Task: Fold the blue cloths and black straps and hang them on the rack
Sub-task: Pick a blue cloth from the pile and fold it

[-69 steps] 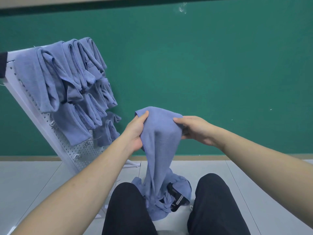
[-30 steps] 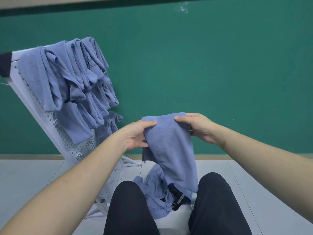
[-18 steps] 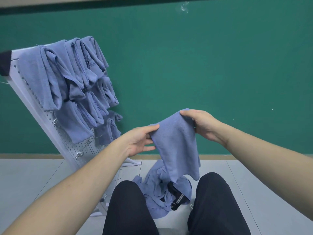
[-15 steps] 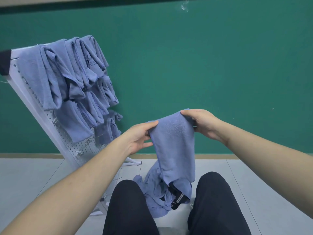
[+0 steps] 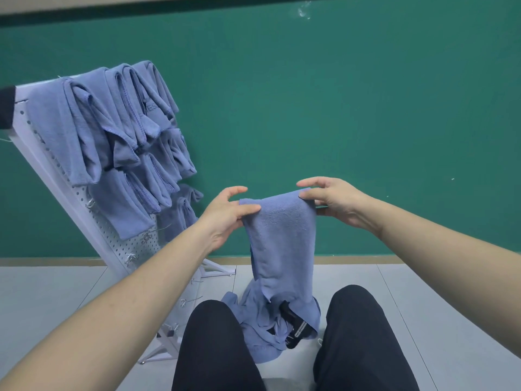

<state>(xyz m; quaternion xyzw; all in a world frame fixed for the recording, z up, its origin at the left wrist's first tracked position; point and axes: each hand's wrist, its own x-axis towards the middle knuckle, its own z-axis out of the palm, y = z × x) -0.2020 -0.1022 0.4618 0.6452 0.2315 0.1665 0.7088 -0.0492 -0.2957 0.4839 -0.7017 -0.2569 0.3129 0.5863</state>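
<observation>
Holding a blue cloth (image 5: 282, 235) up in front of me, I have it pinched at both top corners. My left hand (image 5: 222, 218) grips the left corner between thumb and curled fingers, with the forefinger lifted free above the edge. My right hand (image 5: 335, 201) nips the right corner between thumb and fingers, with the upper fingers stretched out over the top edge. The cloth hangs doubled and narrow from the two grips, and its lower end reaches down to the pile (image 5: 270, 325) on the floor (image 5: 439, 306) between my knees; I cannot tell whether it touches the pile or only hangs in front of it.

That pile is a heap of loose blue cloths with a black strap (image 5: 296, 328) lying in it, a pale stripe showing along the strap. My legs in black trousers (image 5: 214, 348) sit on either side of the heap.

To my left stands a white pegboard rack (image 5: 81, 210), leaning back, on white feet. Folded blue cloths (image 5: 112, 131) hang from it in several rows, crowded side by side from the top rail down to about the middle of the board. Bare wire hooks (image 5: 90, 204) stick out of the board lower down. At the rack's top left corner something black (image 5: 5, 105) shows at the edge of view. Behind everything is a green wall (image 5: 366, 108).
</observation>
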